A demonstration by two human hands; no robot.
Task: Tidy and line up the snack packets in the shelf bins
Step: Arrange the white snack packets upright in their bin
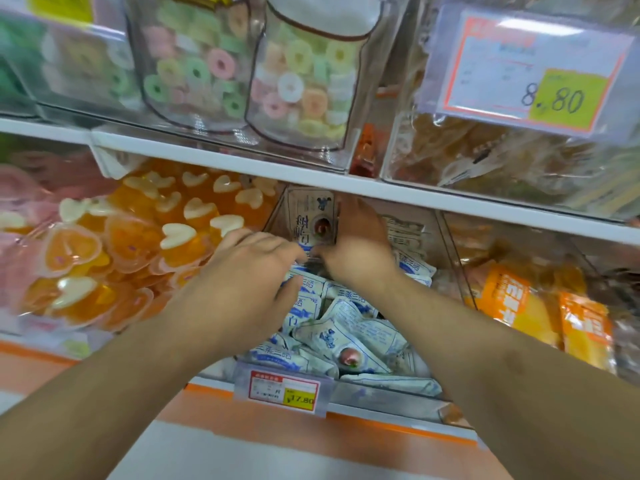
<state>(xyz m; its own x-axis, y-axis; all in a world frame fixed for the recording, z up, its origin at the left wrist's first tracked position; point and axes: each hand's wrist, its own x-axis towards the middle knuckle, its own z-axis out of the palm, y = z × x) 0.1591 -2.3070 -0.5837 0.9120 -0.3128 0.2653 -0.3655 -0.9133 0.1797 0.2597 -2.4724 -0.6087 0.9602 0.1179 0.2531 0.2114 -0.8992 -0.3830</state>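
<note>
A clear shelf bin (377, 393) holds several white-and-blue snack packets (349, 336) lying jumbled at odd angles. One packet (310, 213) stands upright at the back of the bin, showing a red fruit picture. My right hand (356, 244) is deep in the bin with its fingers against that upright packet's right edge. My left hand (249, 275) hovers over the pile's left side, fingers spread and curled down onto the packets; no packet is visibly gripped in it.
Left of the bin lies a heap of orange heart-shaped jelly cups (138, 244). Orange packets (540, 306) fill the bin to the right. A white shelf board (415, 199) runs close above, with ring-candy tubs (242, 71) on it. A price tag (282, 389) hangs on the bin's front.
</note>
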